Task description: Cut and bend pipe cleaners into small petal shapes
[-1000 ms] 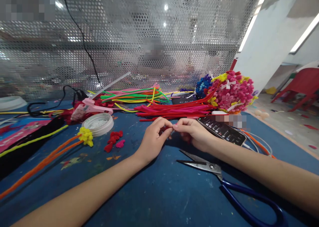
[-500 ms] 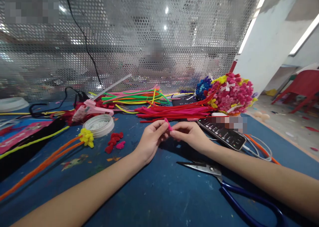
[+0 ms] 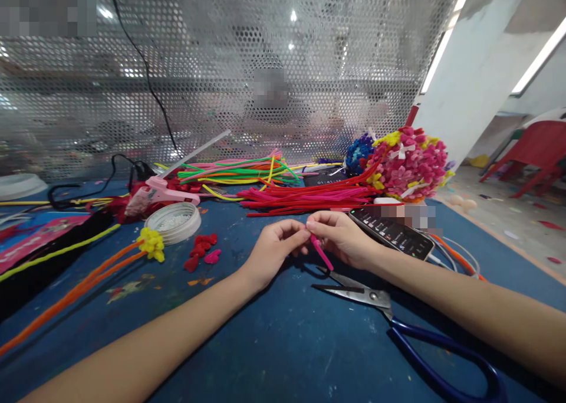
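A short pink fuzzy stem [image 3: 322, 254] hangs down toward the scissors from between my hands. My right hand [image 3: 347, 238] pinches its upper end between thumb and fingers. My left hand [image 3: 275, 251] meets it there from the left, its thumb and index finger pressed together at the top of the stem. Just below my right hand lie scissors [image 3: 374, 297] with dark blue handles, their blades apart. Several small red pieces [image 3: 201, 248] and one pink piece [image 3: 213, 256] rest on the blue table [image 3: 265, 350], left of my left hand.
Red and pink stems [image 3: 305, 198] lie behind my hands, with a flower bouquet [image 3: 411, 164] at back right. A phone [image 3: 391, 233] is beside my right wrist. At left are a pink glue gun [image 3: 165, 192], a lid of beads [image 3: 194, 223] and a yellow flower [image 3: 151, 243].
The pink piece between my fingers now shows as a longer stem pointing down toward the scissors. My right hand has risen slightly and turned, and my left fingertips have shifted right.
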A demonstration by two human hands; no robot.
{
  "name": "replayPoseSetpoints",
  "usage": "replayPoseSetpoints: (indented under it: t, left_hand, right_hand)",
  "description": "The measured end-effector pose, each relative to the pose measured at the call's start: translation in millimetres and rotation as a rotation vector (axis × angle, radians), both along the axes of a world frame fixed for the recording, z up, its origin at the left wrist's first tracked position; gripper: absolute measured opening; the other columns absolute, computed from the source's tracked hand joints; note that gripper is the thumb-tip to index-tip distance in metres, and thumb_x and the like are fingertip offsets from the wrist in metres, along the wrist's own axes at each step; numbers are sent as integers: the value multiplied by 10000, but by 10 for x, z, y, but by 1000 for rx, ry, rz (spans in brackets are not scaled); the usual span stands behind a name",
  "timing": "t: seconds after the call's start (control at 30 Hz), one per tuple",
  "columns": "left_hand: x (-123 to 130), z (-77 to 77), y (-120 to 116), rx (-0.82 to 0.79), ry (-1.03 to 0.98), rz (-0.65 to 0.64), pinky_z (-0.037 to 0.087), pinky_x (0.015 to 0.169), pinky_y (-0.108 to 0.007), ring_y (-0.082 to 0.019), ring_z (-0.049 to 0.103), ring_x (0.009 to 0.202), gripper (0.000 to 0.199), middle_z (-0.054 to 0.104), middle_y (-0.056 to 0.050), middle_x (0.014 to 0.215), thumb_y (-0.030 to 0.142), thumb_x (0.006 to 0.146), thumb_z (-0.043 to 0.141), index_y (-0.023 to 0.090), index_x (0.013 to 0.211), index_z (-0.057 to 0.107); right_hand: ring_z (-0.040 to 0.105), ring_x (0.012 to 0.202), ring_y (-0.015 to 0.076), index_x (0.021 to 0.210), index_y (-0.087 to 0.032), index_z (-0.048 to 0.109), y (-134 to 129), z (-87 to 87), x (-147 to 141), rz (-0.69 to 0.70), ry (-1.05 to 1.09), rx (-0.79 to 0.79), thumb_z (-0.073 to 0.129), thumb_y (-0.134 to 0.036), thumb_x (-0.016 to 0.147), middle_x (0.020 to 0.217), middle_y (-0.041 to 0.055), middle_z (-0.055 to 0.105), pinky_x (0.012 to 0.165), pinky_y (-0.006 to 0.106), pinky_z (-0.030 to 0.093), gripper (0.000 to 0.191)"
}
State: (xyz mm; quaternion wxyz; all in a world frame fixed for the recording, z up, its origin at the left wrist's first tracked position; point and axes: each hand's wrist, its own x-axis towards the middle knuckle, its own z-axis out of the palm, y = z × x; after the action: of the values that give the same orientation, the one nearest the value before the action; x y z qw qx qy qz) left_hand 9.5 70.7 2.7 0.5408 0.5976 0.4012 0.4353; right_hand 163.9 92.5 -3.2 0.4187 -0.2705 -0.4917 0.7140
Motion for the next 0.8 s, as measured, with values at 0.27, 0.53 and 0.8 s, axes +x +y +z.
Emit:
replayPoseSetpoints:
  t: [0.27,0.53,0.8]
  left_hand:
    - [6,30,-27,40,29,-13,372,536,-207,-82,479,535,149,550,40,583,303,751,583,155,740,587]
    - [9,52,-56,111,165,58,409,535,-211,-94,513,520,152,578,30,553,274,742,553,143,779,622]
    - [8,51,-69,77,208,168,406,469,-200,-93,516,453,146,607,12,521,277,738,550,137,753,589]
  right_hand:
    - [489,459,62,653,-134,559,13,-21,6,44,-21,6,721,-352,675,536,-25,566,473,192,313,272]
    - [429,456,40,631,-138,565,24,-43,11,-4,-87,76,732,-347,657,544,-43,544,466,192,295,269]
    - [443,481,58,712,-151,569,29,-35,18,-93,-247,222,701,-401,667,567,-47,535,476,200,341,286]
